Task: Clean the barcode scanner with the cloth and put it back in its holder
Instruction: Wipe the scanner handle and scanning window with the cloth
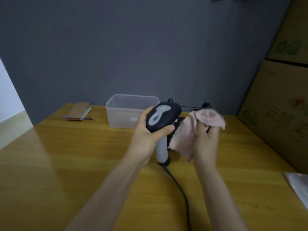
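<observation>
— Gripping what, exactly?
— Her left hand [146, 130] clasped the scanner [162, 117] round its dark head, lifted over the table [66, 155], its grey handle pointing down and its cable [176, 184] trailing toward the camera. Her right hand [205, 139] was bunched round a pink cloth [186, 134], touching the scanner's right side.
— And behind them?
— A clear plastic box [123, 112] stood just beyond the scanner, with a notebook [77, 112] and pen [88, 118] lying well to the left.
</observation>
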